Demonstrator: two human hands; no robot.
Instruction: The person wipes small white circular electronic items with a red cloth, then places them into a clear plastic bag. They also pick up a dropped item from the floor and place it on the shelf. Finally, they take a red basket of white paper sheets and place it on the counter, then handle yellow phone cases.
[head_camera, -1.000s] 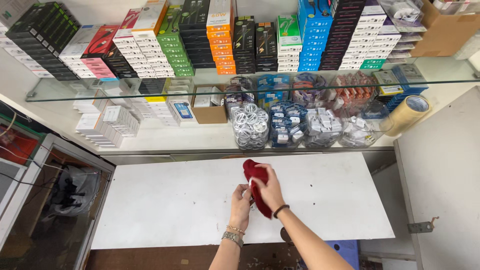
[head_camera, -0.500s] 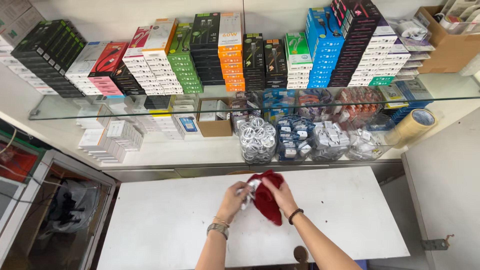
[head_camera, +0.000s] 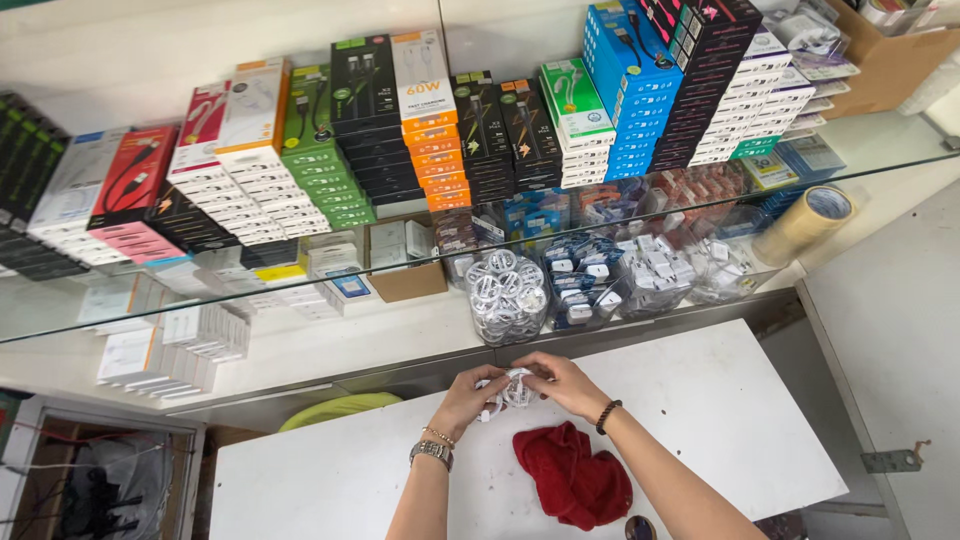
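**Both hands on a coiled white cable**

The left hand (head_camera: 468, 398) and right hand (head_camera: 560, 383) meet over the white table (head_camera: 320, 480), fingers of both closed around a small coil of white cable (head_camera: 512, 390) held between them. A loose end of the cable hangs just below the left fingers. Just beneath the right wrist, a crumpled red cloth (head_camera: 572, 476) lies on the table, free of both hands. Straight beyond the fingertips stands a clear tub of similar coiled cables (head_camera: 507, 292) on the lower shelf. Farther off, to the right of the right hand, a roll of brown tape (head_camera: 806, 222) rests under the glass shelf (head_camera: 880, 150).
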